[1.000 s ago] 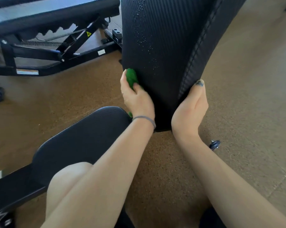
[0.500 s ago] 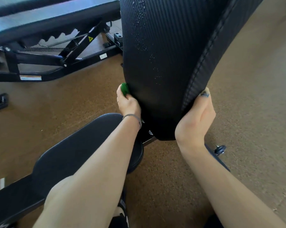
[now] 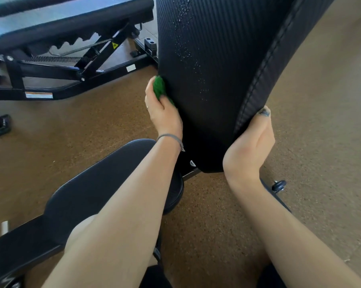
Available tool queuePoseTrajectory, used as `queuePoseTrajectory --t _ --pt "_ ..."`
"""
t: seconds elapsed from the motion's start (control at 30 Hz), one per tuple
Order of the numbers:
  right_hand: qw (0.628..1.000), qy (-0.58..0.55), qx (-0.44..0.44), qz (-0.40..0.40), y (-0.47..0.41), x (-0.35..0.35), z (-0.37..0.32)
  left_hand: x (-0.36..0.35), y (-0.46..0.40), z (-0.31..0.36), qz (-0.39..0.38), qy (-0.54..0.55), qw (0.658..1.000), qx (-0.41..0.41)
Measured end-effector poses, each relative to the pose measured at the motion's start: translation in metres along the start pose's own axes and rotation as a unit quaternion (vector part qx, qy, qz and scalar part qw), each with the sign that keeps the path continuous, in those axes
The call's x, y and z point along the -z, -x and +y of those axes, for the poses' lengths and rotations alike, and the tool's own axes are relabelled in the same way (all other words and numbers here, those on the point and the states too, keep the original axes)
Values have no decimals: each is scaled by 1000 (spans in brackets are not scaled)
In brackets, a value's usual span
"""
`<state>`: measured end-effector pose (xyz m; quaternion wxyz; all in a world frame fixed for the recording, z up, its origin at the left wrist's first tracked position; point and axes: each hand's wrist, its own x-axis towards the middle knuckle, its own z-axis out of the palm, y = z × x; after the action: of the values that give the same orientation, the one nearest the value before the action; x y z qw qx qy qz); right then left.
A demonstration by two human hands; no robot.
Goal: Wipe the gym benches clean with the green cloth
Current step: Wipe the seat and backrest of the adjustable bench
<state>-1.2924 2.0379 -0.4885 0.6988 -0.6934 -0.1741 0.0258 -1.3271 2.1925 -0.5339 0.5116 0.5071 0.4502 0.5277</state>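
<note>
A big black back pad [image 3: 217, 69] of a gym bench stands up tall in the upper middle of the frame. It has thin lines all over it and small drops of water [image 3: 187, 48] running down its front.

The left hand [image 3: 165, 113] is at the left edge of the pad, in the middle of the frame. It holds the green cloth [image 3: 159, 90] and presses it against that edge. The fingers are curled round the cloth, with the thumb on top of it. Most of the cloth is hidden in the hand, so only a small green lump shows. A thin grey band [image 3: 171, 138] goes round the left wrist.

The right hand [image 3: 250, 146] is at the right edge of the pad, lower down. Its thumb [image 3: 263, 115] lies up along the stitched edge, and the nail is dark. The other fingers go behind the pad, so it cannot be told how they lie.

The black seat pad [image 3: 88, 200] of the same bench is in the lower left of the frame, under the left arm. A small black knob [image 3: 279, 185] sticks out near the right arm.

Another bench [image 3: 57, 28] stands in the upper left of the frame. It has a black metal frame, a spring, and a yellow sticker [image 3: 114, 46]. The floor [image 3: 320, 142] is brown and speckled.
</note>
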Motion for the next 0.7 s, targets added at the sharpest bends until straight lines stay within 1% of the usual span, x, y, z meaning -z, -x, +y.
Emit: queuePoseTrajectory --t 0.13,0.27,0.3,0.37,0.5,0.57,0.63,0.7 --pt "1000 0 25 -7 0 1 -2 8 12 -22 5 0 991 133" --pt "999 17 43 -6 0 3 -3 9 32 -63 7 -27 960 277" --pt "999 19 45 -7 0 3 -3 10 40 -78 -5 -27 952 305" --pt "999 20 47 -13 0 5 -5 12 61 -86 -11 -31 945 326" --pt "998 14 51 -17 1 6 -5 15 110 -32 -10 40 930 364" --pt "998 13 54 -15 1 6 -4 13 123 -18 -1 51 928 369" --pt "998 11 58 -14 0 5 -2 11 128 -13 9 62 933 353" --pt "998 15 61 -17 -2 6 1 8 121 -6 18 47 937 345"
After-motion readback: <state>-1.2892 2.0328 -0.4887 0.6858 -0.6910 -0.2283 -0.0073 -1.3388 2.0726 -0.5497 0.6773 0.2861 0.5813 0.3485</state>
